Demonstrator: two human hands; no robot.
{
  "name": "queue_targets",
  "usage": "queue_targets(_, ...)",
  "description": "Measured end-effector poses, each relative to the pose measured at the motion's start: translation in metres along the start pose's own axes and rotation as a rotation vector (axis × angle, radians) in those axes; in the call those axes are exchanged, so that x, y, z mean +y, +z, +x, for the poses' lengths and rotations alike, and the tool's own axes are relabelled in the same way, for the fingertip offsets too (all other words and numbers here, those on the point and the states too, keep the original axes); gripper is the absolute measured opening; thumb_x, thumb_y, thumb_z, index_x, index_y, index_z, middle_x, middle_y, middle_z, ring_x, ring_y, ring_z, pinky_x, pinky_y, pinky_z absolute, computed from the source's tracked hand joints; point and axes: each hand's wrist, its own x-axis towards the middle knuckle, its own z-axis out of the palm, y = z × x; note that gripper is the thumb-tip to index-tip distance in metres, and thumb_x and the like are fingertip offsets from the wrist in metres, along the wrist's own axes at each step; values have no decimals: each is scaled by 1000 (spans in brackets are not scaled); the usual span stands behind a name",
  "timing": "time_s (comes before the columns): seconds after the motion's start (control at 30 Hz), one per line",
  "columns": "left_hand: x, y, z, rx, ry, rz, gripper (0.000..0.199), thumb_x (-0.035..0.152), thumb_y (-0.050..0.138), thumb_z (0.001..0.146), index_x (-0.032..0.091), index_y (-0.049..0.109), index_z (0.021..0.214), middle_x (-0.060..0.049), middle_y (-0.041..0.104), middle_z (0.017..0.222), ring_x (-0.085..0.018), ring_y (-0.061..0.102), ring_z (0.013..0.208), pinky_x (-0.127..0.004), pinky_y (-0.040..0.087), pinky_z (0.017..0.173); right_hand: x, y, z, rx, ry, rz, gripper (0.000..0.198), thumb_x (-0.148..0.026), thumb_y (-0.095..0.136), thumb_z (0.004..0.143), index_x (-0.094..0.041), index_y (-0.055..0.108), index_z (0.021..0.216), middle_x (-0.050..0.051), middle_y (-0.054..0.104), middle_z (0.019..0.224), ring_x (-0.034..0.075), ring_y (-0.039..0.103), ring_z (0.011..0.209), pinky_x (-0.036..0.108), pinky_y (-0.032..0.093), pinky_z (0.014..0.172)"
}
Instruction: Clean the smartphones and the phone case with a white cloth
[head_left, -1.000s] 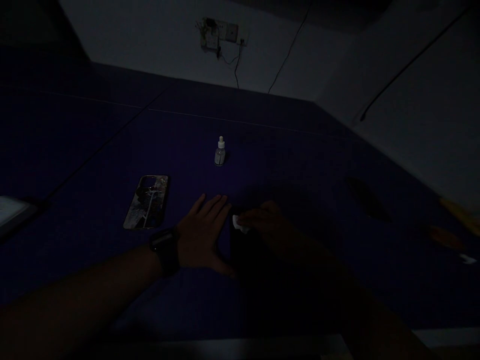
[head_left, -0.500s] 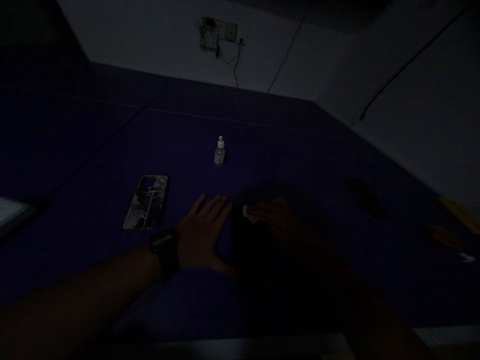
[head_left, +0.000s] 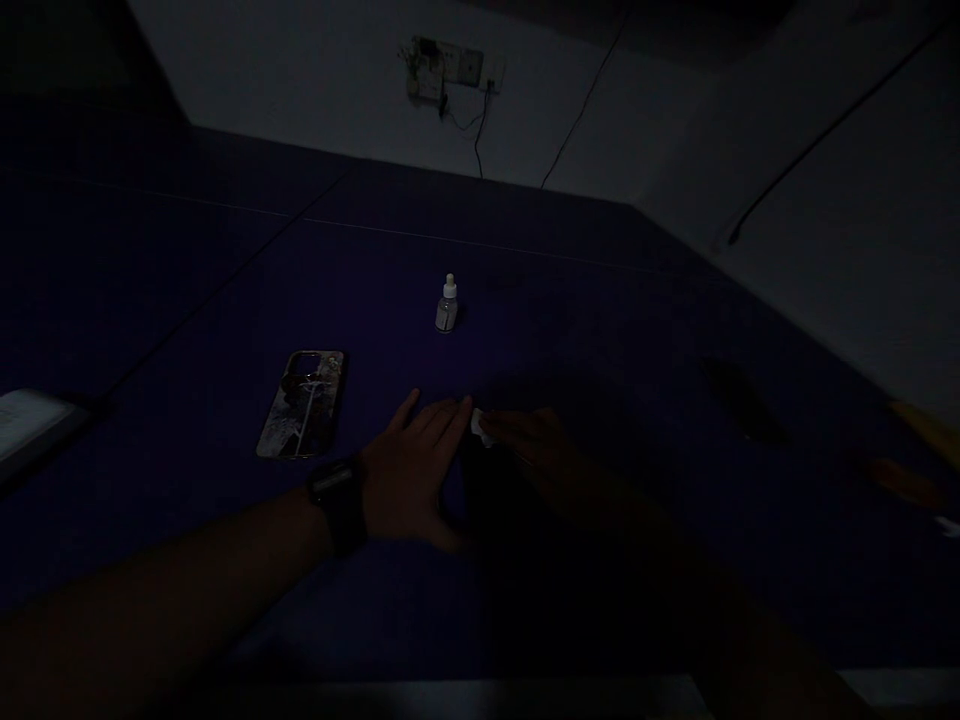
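The scene is very dark. My left hand [head_left: 411, 470], with a black watch [head_left: 337, 500] on its wrist, lies flat with its fingers spread on the blue tabletop [head_left: 375, 610]. My right hand [head_left: 536, 445] is closed over a small white tissue [head_left: 481, 428], pressing it down just right of my left fingertips. Beneath the right hand is a black area with a straight left edge; whether it is an object or shadow I cannot tell. A patterned phone case [head_left: 302, 405] lies left of my left hand. Beyond both hands stands a small dropper bottle [head_left: 446, 310], upright.
At the far left lies a white-topped box-like thing [head_left: 34, 425]. A dark flat object [head_left: 742, 400] lies to the right, with an orange item [head_left: 907, 483] and a yellow item [head_left: 930, 430] past it. Sockets [head_left: 457, 68] with cords are on the back wall.
My right hand has moved left with the tissue, close up to my left fingertips. My left hand stays flat on the table. The whole view has shifted slightly.
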Motion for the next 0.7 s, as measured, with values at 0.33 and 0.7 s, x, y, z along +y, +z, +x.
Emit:
queue_targets(0.33, -2, -2, 1, -17, 16, -29, 141, 80, 70, 62, 8, -3, 159, -31, 29, 159, -45, 32, 146, -68, 8, 120, 11, -7, -22, 61, 24, 53, 55, -11, 46, 92, -26, 52, 145, 10, 58, 144, 27, 52, 132, 54, 41, 109)
queue_targets(0.7, -4, -1, 2, 0, -14, -71, 140, 79, 72, 60, 9, 2, 159, -28, 36, 156, -44, 37, 144, -68, 6, 121, 13, -5, -18, 134, 2, 51, 50, -6, 42, 90, -24, 64, 131, 7, 68, 131, 25, 60, 117, 49, 46, 99)
